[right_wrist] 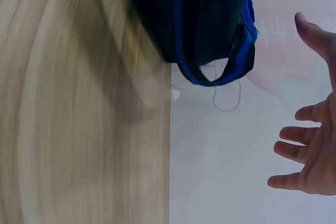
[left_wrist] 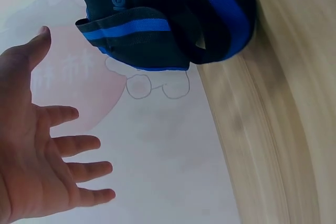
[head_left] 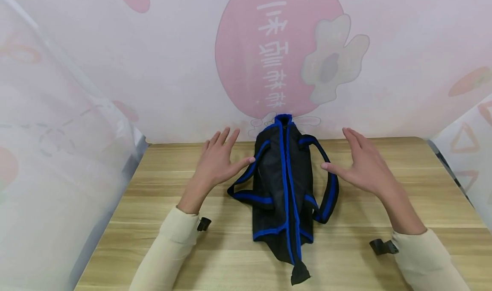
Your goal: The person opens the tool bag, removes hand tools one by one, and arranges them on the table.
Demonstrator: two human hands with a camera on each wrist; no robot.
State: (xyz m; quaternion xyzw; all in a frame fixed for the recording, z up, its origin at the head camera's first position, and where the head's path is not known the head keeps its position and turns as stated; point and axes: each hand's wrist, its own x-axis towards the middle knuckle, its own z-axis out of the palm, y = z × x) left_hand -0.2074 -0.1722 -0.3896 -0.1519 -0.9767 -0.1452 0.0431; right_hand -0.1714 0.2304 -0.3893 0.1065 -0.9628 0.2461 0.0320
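A black bag (head_left: 269, 176) with blue trim stands lengthwise on the table, a zipper running along its top. Its two carrying straps (head_left: 331, 193) loop out to either side. My left hand (head_left: 219, 161) hovers left of the bag with fingers spread and holds nothing; in the head view its thumb tip overlaps the left strap, and contact cannot be told. To the right of the bag my right hand (head_left: 365, 165) is raised, fingers straight, thumb pointing inward. The left wrist view shows the bag's side (left_wrist: 142, 35) apart from the spread left palm (left_wrist: 37, 156).
The bag rests on a wood-grain table (head_left: 153, 205). Behind it rises a pale printed backdrop (head_left: 173, 69) with a pink circle and a flower. Similar sheeting hangs at the left and right. Black clips (head_left: 383, 247) sit by both sleeve cuffs.
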